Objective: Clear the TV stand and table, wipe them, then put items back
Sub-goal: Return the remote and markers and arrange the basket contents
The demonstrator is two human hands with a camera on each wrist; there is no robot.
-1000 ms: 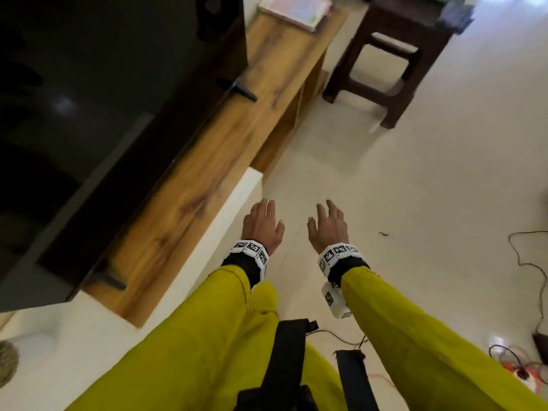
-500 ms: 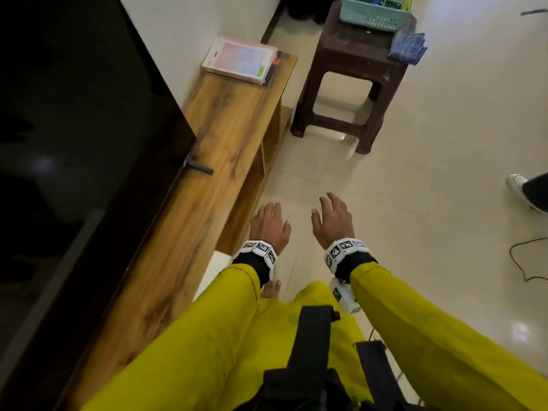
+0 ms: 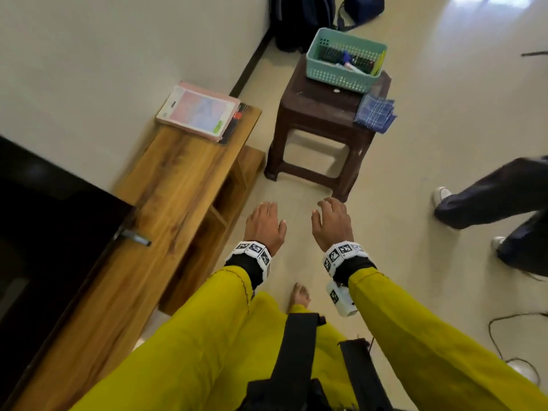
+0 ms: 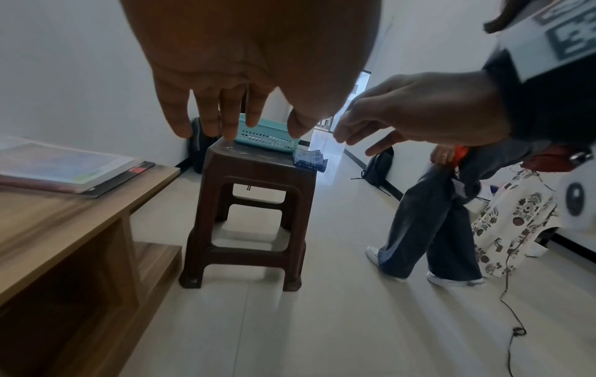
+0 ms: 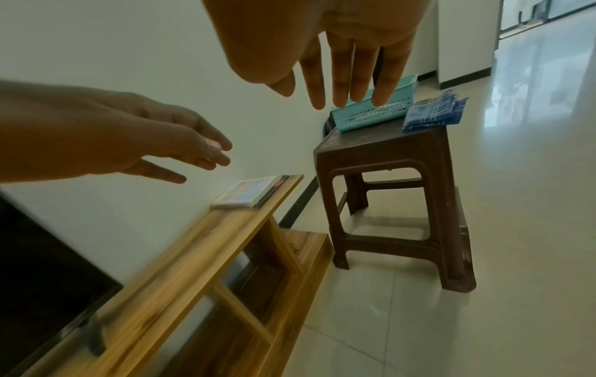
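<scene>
The wooden TV stand [image 3: 166,209] runs along the wall at left, with the black TV [image 3: 44,232] on it and a stack of books [image 3: 197,111] at its far end. Beyond stands a small brown table [image 3: 320,114] holding a teal basket [image 3: 344,62] and a folded blue checked cloth [image 3: 375,112]. My left hand [image 3: 265,225] and right hand [image 3: 332,222] hover side by side over the floor, palms down, fingers straight and empty. The wrist views show the left hand [image 4: 225,107] and the right hand [image 5: 341,84] open, well short of the brown table [image 5: 387,148].
Another person's legs [image 3: 504,209] in dark trousers stand on the floor at right. Dark bags [image 3: 311,16] lean against the far wall. A cable [image 3: 510,336] trails on the floor at lower right. My bare foot [image 3: 299,295] is below my hands.
The view has swung forward along the stand, bringing the books, brown table, basket and cloth into sight. Both hands stay open and empty. Another person has stepped in at right.
</scene>
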